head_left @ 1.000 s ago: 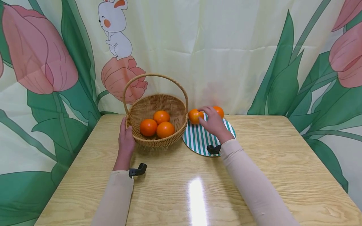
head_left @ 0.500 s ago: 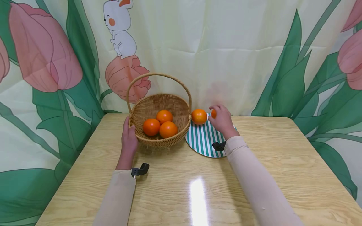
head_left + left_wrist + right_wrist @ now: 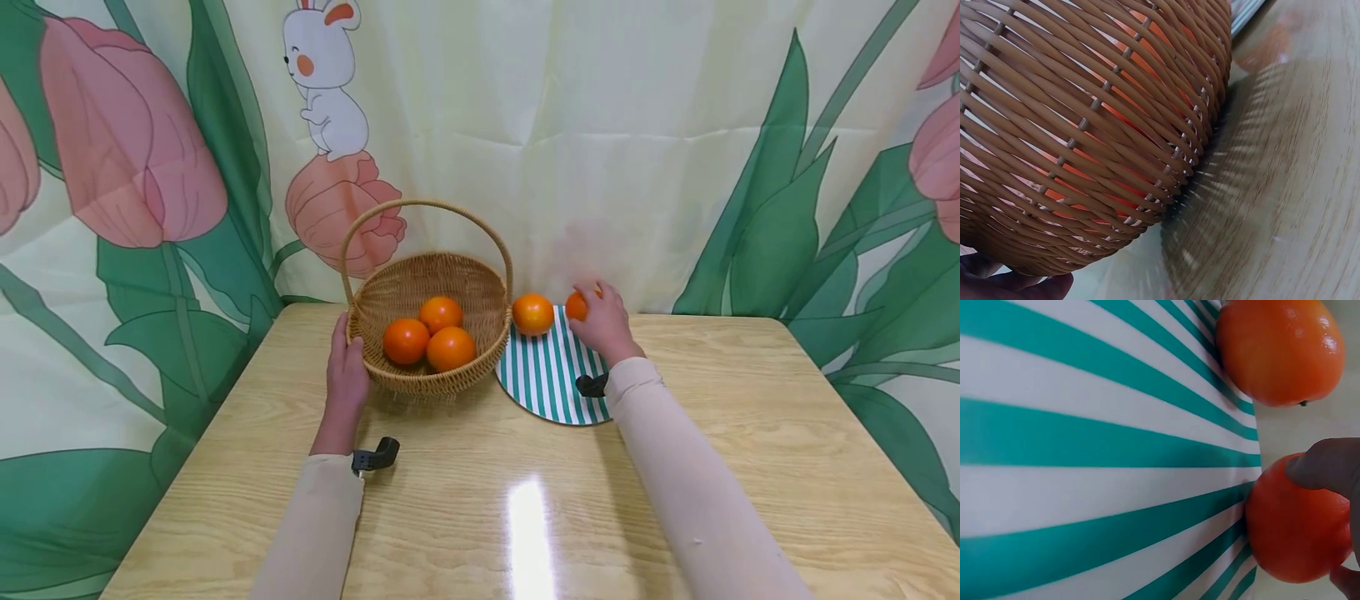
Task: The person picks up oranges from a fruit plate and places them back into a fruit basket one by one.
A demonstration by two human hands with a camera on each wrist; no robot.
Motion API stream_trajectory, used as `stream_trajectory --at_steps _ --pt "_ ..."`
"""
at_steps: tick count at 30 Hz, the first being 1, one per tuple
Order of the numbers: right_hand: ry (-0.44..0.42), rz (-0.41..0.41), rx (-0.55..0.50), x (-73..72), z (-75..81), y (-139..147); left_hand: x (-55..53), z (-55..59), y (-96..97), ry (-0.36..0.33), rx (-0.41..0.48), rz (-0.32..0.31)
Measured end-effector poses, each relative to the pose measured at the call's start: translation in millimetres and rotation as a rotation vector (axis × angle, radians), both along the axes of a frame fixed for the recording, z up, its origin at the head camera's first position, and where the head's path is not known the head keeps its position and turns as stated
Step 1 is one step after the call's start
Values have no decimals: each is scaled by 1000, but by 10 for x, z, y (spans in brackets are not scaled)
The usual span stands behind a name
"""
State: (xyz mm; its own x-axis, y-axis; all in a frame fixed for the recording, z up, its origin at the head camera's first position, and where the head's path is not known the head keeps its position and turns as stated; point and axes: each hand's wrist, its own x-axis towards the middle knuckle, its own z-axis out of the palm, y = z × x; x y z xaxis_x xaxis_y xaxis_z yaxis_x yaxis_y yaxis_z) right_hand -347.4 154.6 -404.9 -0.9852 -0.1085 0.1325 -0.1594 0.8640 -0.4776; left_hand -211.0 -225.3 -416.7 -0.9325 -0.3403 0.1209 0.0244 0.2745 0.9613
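My left hand point(image 3: 347, 367) grips the left side of a woven wicker basket point(image 3: 420, 383), which has a tall arched handle. Inside it lie three oranges point(image 3: 452, 348), their colour showing through the weave in the left wrist view. Beside the basket, a round mat point(image 3: 543, 383) with green and white stripes lies on the table. Two more oranges are at the mat's far edge. My right hand point(image 3: 604, 325) holds the right-hand orange point(image 3: 1294, 528), thumb on one side and a fingertip on the other. The left-hand orange point(image 3: 533, 314) sits untouched, close to the basket.
A wooden table point(image 3: 465, 517) carries everything, with a bright light reflection near its front. Right behind its back edge hangs a curtain point(image 3: 622, 167) printed with tulips and a white rabbit. Each wrist wears a small black camera point(image 3: 378, 454).
My right hand has moved right, past the left-hand orange, and has taken hold of the right-hand one. The left hand stays on the basket; the whole head view has shifted slightly.
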Motion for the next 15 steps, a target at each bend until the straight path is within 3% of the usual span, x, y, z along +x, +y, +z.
stream_trajectory --at_steps 6,15 --pt "-54 -4 -29 3 -80 38 1 -16 4 -14 4 -4" --pt "-33 -9 -62 6 -163 40 -9 -16 -20 17 2 -7"
